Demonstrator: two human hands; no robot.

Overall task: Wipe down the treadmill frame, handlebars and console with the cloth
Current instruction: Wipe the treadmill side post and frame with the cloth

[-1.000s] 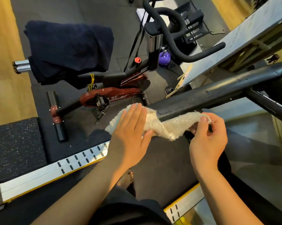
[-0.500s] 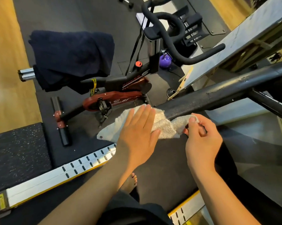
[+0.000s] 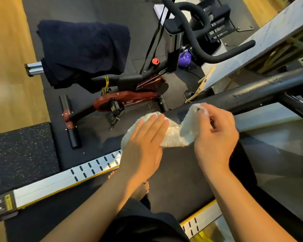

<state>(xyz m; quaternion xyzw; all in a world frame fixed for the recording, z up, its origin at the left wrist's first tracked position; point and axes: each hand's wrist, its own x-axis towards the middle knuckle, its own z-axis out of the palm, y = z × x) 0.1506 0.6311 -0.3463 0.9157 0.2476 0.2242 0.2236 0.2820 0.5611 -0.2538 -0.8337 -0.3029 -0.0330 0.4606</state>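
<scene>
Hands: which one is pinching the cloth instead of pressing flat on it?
The right hand, pinching the lifted end of the white cloth; the left hand lies flat on it, fingers straight.

- Looking like a gym or home workout room, going by the gear.
- Red-and-black spin bike (image 3: 129,102) standing on black rubber matting (image 3: 88,9), dark towel (image 3: 82,49) hanging over its saddle.
- Treadmill side rail (image 3: 60,179) and black handlebar (image 3: 251,95) crossing the view.
- Purple weight (image 3: 184,58) sitting behind the bike, wood floor (image 3: 6,67) showing at the edges.
</scene>
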